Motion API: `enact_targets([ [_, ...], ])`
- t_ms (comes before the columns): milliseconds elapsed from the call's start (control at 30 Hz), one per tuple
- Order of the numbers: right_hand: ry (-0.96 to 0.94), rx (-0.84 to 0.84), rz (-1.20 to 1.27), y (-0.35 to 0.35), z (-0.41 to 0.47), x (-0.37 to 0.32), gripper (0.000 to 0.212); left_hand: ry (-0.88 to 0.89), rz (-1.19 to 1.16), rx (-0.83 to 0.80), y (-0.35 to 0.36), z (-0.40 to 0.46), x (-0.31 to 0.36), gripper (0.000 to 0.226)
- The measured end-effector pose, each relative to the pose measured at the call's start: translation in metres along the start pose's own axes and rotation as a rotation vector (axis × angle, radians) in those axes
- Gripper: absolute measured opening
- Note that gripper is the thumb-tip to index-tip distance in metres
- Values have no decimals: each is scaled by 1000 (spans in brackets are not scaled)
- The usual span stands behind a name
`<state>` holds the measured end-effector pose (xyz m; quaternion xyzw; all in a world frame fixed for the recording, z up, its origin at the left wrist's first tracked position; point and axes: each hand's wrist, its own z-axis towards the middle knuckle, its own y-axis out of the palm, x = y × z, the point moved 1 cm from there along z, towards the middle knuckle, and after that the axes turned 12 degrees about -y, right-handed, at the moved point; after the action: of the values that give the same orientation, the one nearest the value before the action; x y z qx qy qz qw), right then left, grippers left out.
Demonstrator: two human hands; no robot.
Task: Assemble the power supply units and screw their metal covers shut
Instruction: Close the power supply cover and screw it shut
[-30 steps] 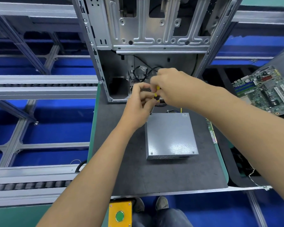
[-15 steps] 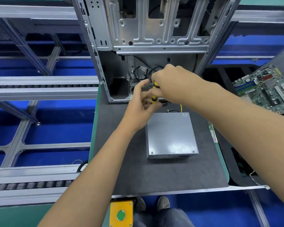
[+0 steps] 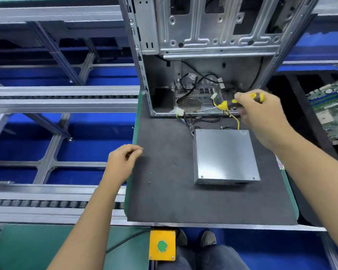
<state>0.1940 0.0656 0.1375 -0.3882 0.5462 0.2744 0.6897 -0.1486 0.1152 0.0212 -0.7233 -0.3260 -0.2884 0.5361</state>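
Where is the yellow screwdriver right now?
The head view shows the yellow screwdriver gripped in the right hand, held up beyond the grey power supply box, near the open computer case.

A dark grey mat (image 3: 164,201) with a green edge carries the work, filling the lower centre of the frame. Right of centre a closed grey metal power supply unit (image 3: 225,155) lies flat on it, its cable bundle (image 3: 195,123) trailing up the frame to an open computer chassis (image 3: 199,55) standing on the mat's far edge. Two tiny screws (image 3: 149,177) lie loose on the bare mat, left of the unit.
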Motion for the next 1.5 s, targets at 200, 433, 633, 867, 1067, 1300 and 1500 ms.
enact_targets([
  [200, 316, 118, 393, 3, -38, 58, 21, 182, 292, -162, 15, -14, -33, 15],
  [433, 335, 125, 461, -2, -43, 62, 18, 232, 344, -99, 37, -16, -35, 5],
  [633, 323, 109, 528, -6, -53, 59, 23, 52, 15, -62, 49, -21, -17, 14],
  [867, 330, -24, 532, -1, -72, 56, 30, -155, -963, -312, 83, -39, 51, 21],
  [1067, 307, -80, 479, -5, -81, 55, 29, -150, -1076, -351, 92, -48, 68, 22],
  [1300, 313, -86, 430, -12, -84, 58, 26, -150, -1132, -362, 94, -53, 75, 20],
  [1500, 291, -61, 378, -18, -87, 57, 31, -108, -999, -338, 94, -56, 77, 23],
])
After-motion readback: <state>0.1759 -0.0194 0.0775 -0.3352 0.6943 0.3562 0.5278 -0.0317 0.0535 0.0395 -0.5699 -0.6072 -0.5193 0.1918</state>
